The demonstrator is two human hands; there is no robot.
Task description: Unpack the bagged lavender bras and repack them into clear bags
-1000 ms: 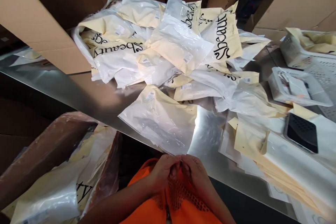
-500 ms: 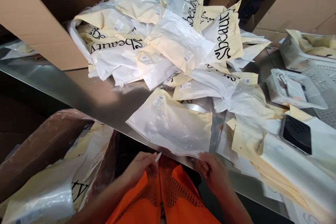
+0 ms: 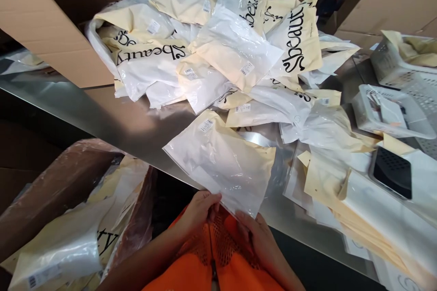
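A plastic packaging bag [image 3: 225,163], whitish and glossy with cream showing through and a barcode label at its far corner, lies over the metal table's front edge. My left hand [image 3: 200,213] is closed at its near edge, thumb and fingers pinched there. Further right along the same edge, my right hand [image 3: 256,234] is closed on the bag, with part of its fingers hidden beneath. Just beyond lies a heap of similar packed bags [image 3: 239,50], several printed with "Sbeauty" in black.
An open, plastic-lined box [image 3: 82,150] with more bags stands lower left. Flat cream and white bags [image 3: 368,209] are stacked at right under a phone [image 3: 391,173]. White plastic baskets [image 3: 392,66] stand behind. Cardboard boxes [image 3: 44,22] flank the metal table [image 3: 136,132].
My left hand has moved up and right to the bag's edge; the small white piece at its fingers no longer shows. My right hand has shifted left and down, turning the bag's near edge.
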